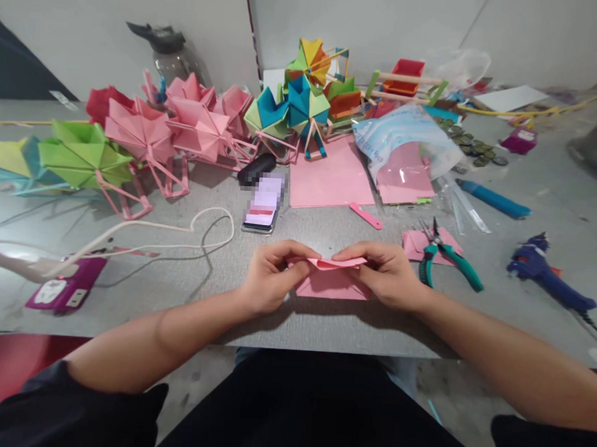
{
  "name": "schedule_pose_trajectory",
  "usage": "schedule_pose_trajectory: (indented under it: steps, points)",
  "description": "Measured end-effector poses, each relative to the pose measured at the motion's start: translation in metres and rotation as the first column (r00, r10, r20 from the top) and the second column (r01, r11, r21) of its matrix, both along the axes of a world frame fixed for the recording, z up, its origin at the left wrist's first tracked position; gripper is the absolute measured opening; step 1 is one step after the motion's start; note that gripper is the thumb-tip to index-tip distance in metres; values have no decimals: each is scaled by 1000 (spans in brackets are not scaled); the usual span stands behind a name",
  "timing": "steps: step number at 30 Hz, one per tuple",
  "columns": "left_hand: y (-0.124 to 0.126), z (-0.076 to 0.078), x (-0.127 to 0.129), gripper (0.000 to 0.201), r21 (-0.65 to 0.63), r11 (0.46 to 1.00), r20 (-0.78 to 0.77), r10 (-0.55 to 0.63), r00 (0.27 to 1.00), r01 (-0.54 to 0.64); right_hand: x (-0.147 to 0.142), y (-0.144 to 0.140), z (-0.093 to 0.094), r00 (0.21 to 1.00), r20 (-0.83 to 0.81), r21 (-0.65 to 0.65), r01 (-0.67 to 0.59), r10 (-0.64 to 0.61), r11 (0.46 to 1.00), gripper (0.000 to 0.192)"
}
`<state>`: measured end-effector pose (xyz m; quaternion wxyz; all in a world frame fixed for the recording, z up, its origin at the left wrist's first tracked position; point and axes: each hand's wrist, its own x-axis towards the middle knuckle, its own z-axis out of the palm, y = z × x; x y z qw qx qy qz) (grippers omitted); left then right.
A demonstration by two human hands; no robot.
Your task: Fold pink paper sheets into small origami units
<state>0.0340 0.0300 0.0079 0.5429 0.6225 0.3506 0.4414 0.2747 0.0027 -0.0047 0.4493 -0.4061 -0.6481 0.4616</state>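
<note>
Folded pink paper (331, 284): lies at the near edge of the grey tabletop (323, 325), directly before the person, pinched from both ends.
Left hand (270, 275): fingers closed on the paper's left end, thumb on top at the upper fold, wrist low on the tabletop.
Right hand (386, 275): fingers closed on the right end, fingertips along the raised top flap, forearm angled in from the right.
Doing it well: judged from the grip, both thumbs should press evenly and the edges stay aligned before the crease is set; whether the flap is fully flat is hard to tell from this angle.
Nearby: green-handled pliers (444, 258) just right of the right hand, lying on another pink piece; a phone (264, 205) beyond the hands; a blue glue gun (550, 277) well to the right.
Background: finished paper wheels in pink (183, 127), green (84, 155) and mixed colours (305, 90) line the far tabletop.
</note>
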Motion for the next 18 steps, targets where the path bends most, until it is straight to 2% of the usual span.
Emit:
schedule_pose_trajectory:
  steps: [6,10,13,15,17,18]
  points:
    - [1,-5,-2,10,-20,998,21,54,998,-53,2,1,2,1000,-26,-41,9,-11,999,17]
    - [0,-4,-4,18,16,998,12,66,998,-66,3,1,8,997,-61,3,-39,39,999,28]
    - [1,-1,-6,22,91,995,-40,51,998,-47,5,2,11,996,38,101,-90,87,991,37]
    - [1,0,-7,17,191,982,-78,5,997,10,7,3,11,981,156,208,-144,113,967,41]
    - [2,0,-7,5,286,958,-96,1,995,27,11,5,10,954,281,352,-205,106,913,43]
    - [2,0,-6,7,314,949,-98,20,995,12,13,6,9,938,335,427,-232,85,874,45]
